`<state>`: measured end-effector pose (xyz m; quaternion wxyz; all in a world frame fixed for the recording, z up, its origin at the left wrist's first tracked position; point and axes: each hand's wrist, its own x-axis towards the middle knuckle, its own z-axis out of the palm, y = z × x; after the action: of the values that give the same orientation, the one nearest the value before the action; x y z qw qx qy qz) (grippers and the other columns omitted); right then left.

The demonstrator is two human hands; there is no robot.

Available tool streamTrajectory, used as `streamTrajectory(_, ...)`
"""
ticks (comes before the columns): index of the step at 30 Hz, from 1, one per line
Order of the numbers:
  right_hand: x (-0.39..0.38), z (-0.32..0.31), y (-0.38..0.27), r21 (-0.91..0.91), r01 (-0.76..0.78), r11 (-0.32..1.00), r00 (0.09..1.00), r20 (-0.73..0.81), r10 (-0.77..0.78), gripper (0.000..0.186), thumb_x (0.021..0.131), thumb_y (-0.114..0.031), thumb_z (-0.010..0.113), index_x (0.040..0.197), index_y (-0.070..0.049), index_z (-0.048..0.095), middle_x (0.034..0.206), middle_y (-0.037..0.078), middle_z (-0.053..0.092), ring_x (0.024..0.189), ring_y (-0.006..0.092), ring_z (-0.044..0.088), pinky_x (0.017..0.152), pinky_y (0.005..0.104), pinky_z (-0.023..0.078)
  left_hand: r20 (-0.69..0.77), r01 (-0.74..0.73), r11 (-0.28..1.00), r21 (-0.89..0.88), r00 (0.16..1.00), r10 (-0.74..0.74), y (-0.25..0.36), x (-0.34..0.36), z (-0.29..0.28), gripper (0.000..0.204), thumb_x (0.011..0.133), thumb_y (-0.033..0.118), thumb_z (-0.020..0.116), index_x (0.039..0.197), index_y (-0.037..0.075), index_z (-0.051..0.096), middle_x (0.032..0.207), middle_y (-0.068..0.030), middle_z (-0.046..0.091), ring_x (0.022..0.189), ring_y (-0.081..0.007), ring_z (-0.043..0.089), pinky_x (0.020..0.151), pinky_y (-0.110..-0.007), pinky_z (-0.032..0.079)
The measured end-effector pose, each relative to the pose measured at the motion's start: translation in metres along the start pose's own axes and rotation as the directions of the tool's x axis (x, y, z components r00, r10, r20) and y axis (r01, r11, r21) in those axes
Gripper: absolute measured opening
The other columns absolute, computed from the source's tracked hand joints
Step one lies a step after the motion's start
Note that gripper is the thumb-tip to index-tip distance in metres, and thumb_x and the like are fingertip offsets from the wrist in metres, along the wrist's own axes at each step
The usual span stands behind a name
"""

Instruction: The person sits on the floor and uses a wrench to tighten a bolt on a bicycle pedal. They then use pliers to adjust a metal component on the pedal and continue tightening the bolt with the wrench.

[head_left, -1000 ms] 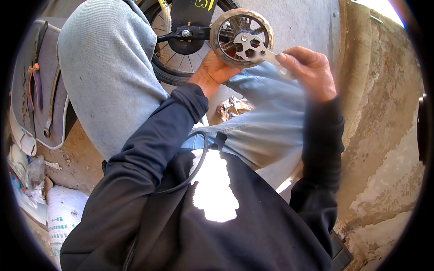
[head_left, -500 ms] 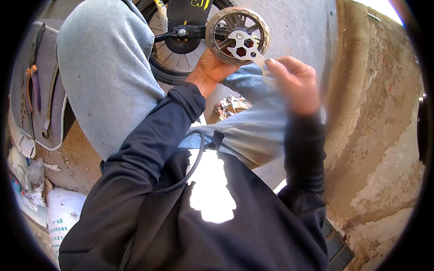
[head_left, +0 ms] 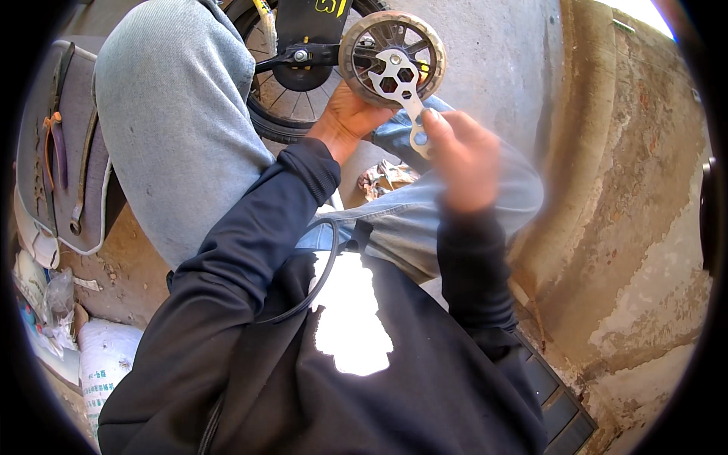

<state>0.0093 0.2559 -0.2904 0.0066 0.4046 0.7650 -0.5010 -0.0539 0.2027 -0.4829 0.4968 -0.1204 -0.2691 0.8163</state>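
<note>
One small round wheel with black spokes (head_left: 391, 32) is cupped underneath by the left hand (head_left: 353, 115), while the right hand (head_left: 466, 159) pinches a flat silver metal spanner (head_left: 414, 110) across the wheel's centre, best kept flush.

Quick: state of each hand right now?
Left hand: holding the small wheel at its lower edge.
Right hand: closed on the flat metal wrench.

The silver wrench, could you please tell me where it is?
In the head view, the silver wrench is slightly right of upper centre, overlapping the small wheel, in the right hand.
</note>
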Motion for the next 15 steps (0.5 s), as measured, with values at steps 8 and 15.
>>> streamTrajectory(8, -0.009, 0.016, 0.008, 0.05, -0.097, 0.994, 0.994, -0.044, 0.099, 0.018, 0.087, -0.016, 0.065, 0.078, -0.001, 0.064, 0.064, -0.003, 0.056, 0.056, 0.0021, 0.045, 0.05, 0.0184, 0.036, 0.01, -0.022, 0.999, 0.028, 1.0, 0.022, -0.002, 0.002, 0.005, 0.036, 0.089, 0.029, 0.052, 0.117, 0.006, 0.055, 0.117, -0.0117, 0.059, 0.109, -0.0265, 0.055, 0.097, -0.043, 0.043)
streamTrajectory(15, -0.003, 0.009, 0.009, -0.031, 0.043, 0.999, 0.999, -0.02, -0.044, 0.017, 0.087, -0.015, 0.065, 0.08, 0.001, 0.064, 0.064, -0.002, 0.058, 0.057, 0.0031, 0.047, 0.052, 0.0197, 0.039, -0.004, 0.006, 0.995, -0.1, 1.0, -0.007, -0.011, 0.005, 0.026, 0.038, 0.087, 0.032, 0.053, 0.115, 0.006, 0.058, 0.109, -0.0169, 0.063, 0.097, -0.0311, 0.062, 0.103, -0.058, 0.035)
